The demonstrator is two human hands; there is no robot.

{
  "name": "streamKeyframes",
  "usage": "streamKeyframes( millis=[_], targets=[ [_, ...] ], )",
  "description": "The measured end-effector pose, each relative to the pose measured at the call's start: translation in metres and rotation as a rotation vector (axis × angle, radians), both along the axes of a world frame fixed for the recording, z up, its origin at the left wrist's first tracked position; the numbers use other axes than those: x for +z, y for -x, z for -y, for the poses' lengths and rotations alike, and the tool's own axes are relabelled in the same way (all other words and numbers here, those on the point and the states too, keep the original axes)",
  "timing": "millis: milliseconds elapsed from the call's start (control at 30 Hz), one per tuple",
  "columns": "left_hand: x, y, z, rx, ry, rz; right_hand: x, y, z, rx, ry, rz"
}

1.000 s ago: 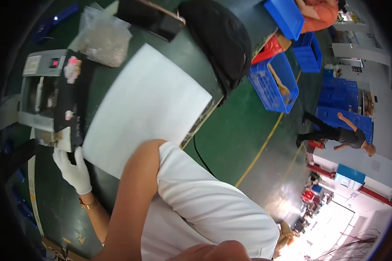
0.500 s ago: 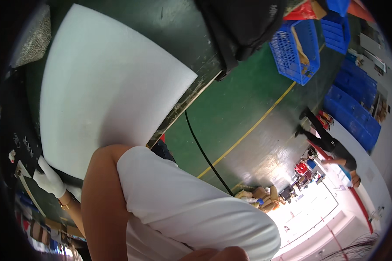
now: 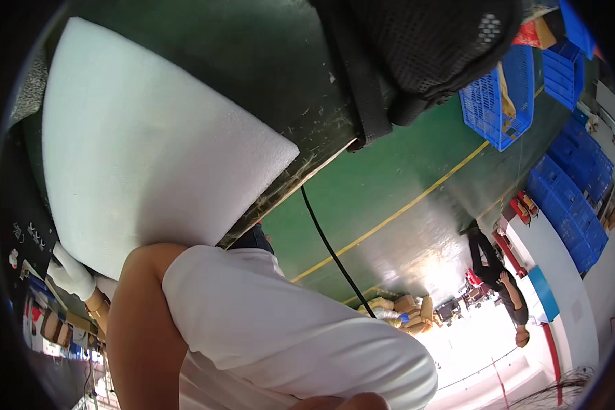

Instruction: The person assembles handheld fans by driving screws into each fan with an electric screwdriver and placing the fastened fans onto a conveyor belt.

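A large white foam sheet (image 3: 150, 143) lies on the dark green worktable (image 3: 205, 37). My bent right arm, in a short white sleeve, crosses the lower middle. Its elbow is over the sheet's near edge and the forearm runs out below, so my right hand is out of view. At the far left is a white-gloved hand, seemingly my left hand (image 3: 73, 275), with a band at the wrist. Its arm passes behind my right forearm. Its fingers look parted, beside a black surface (image 3: 22, 184) and the sheet's edge; I see nothing held. A pale patch beside that wrist is unclear.
A black bag (image 3: 444, 48) with a strap lies at the table's far edge. Beyond are a blue crate (image 3: 502, 102), stacked blue bins (image 3: 567, 205), a black cable (image 3: 328, 246) on the green floor and a person in dark clothes (image 3: 495, 273). Sacks (image 3: 403, 311) lie farther back.
The view has shifted: sheet and elbow sit slightly lower and more to the left, and the bag looks larger. The person in the background has changed place and pose. The gloved hand stays beside the sheet.
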State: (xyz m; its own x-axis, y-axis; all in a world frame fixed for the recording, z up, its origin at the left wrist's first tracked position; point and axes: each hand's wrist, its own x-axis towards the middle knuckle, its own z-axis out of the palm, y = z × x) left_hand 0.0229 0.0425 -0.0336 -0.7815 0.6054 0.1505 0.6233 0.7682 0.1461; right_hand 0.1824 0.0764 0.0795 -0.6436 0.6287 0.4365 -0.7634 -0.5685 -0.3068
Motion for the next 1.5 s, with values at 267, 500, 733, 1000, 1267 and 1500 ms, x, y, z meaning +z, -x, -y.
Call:
streamKeyframes(
  millis=[267,500,733,1000,1267,1500],
  targets=[
    [-0.005,-0.013,-0.017,-0.017,0.023,0.072,0.021,-0.007,-0.007,0.162,0.097,-0.024],
    [-0.009,0.02,0.008,0.064,0.112,-0.099,0.107,0.047,0.101,0.453,-0.149,-0.293],
    [-0.003,-0.004,-0.018,-0.225,-0.258,-0.049,0.077,0.034,-0.022,0.69,-0.461,-0.576],
    [0.018,-0.006,0.061,-0.309,-0.492,0.041,0.049,0.08,0.022,0.965,-0.858,-0.157],
    [0.021,-0.056,0.27,0.49,-0.296,-0.144,-0.03,0.106,0.075,1.142,-0.868,0.239],
    [0.011,-0.068,0.279,0.624,-0.349,-0.306,-0.073,0.114,0.078,1.247,-0.872,0.65]
  ],
)
